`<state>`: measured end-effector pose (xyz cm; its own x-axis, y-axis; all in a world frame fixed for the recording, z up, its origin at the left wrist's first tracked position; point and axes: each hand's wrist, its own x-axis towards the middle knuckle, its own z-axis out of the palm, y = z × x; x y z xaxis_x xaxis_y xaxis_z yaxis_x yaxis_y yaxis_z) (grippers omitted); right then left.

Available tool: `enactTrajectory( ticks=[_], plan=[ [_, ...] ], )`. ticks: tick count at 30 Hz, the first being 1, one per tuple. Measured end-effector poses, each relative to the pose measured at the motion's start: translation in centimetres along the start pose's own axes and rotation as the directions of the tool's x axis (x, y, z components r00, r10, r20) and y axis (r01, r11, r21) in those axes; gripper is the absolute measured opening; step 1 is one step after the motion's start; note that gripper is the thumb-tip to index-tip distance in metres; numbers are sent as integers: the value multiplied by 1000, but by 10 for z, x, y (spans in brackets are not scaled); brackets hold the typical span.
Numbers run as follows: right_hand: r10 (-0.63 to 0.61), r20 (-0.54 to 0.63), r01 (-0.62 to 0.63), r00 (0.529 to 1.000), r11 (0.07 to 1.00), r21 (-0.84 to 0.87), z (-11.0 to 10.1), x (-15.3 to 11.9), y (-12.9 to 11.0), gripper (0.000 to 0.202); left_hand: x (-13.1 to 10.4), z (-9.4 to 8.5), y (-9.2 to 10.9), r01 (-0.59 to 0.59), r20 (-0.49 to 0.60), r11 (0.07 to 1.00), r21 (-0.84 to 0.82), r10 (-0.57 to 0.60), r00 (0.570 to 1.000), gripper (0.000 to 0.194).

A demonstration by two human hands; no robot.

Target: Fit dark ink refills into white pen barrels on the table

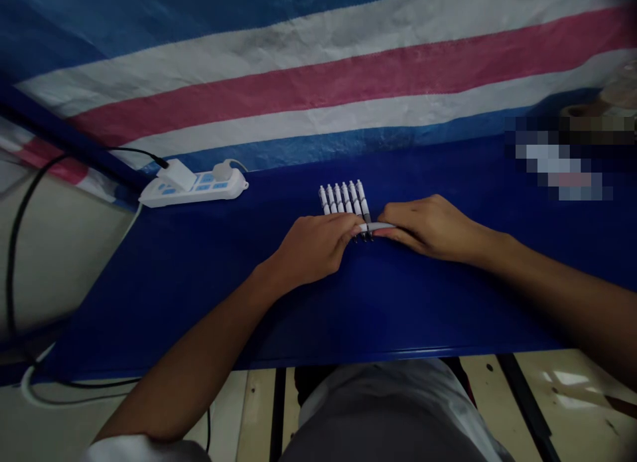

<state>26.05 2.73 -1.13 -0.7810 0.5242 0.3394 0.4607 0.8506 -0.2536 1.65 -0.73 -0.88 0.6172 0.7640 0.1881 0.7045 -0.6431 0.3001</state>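
Note:
Between my two hands a white and grey pen (381, 226) is held crosswise above the blue table. My left hand (318, 246) pinches its white left end, and my right hand (428, 226) has its fingers closed on the grey right end. Just behind the hands, several white pens (343, 198) lie side by side in a neat row, clicker ends pointing away from me. My left hand and the held pen cover the lower parts of most of them. A few dark tips show below the held pen.
At the table's back left lies a white power strip (199, 191) with a white charger (176, 175) and a plug (221, 170) in it. Black and white cables hang on the left. A striped plastic sheet (318, 83) rises behind the blue table (398, 309). A blurred patch covers something at right.

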Motion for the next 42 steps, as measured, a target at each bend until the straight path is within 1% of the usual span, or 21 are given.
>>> enactTrajectory(
  ticks=[4, 7, 13, 18, 23, 25, 30, 35, 40, 42],
  plan=[
    [49, 0, -48, 999, 994, 94, -1, -2, 0, 43, 0, 2, 1, 24, -31, 999, -34, -25, 999, 35],
    [55, -42, -47, 998, 984, 170, 0, -2, 0, 30, 1, 3, 1, 62, -13, 998, -21, -63, 998, 32],
    [63, -123, -37, 990, 978, 206, 4, -1, -1, 24, 2, 4, 0, 96, -22, 995, -4, -96, 995, 28],
    [82, -166, -49, 983, 980, 195, 5, -1, 0, 21, 2, 5, 2, 102, -42, 994, 42, -100, 994, 30],
    [108, -127, -77, 986, 971, 228, 5, -1, 0, 26, 1, 6, 2, 92, -74, 994, 60, -87, 993, 34],
    [100, -123, -71, 987, 971, 227, 6, 0, 0, 26, 1, 6, 2, 91, -82, 994, 68, -85, 993, 34],
    [103, -130, -73, 986, 974, 213, 8, -1, 1, 29, 2, 5, 3, 93, -62, 994, 66, -89, 994, 33],
    [88, -143, -57, 986, 977, 206, 10, -1, 0, 30, 2, 6, 3, 93, -54, 994, 65, -90, 995, 34],
    [-7, -198, 53, 980, 972, 229, 8, 2, -1, 22, 1, 5, 3, 94, -58, 995, 29, -92, 994, 35],
    [-3, -216, 59, 976, 966, 253, 7, 2, -2, 21, 1, 4, 3, 105, -57, 994, 1, -105, 993, 34]
  ],
)
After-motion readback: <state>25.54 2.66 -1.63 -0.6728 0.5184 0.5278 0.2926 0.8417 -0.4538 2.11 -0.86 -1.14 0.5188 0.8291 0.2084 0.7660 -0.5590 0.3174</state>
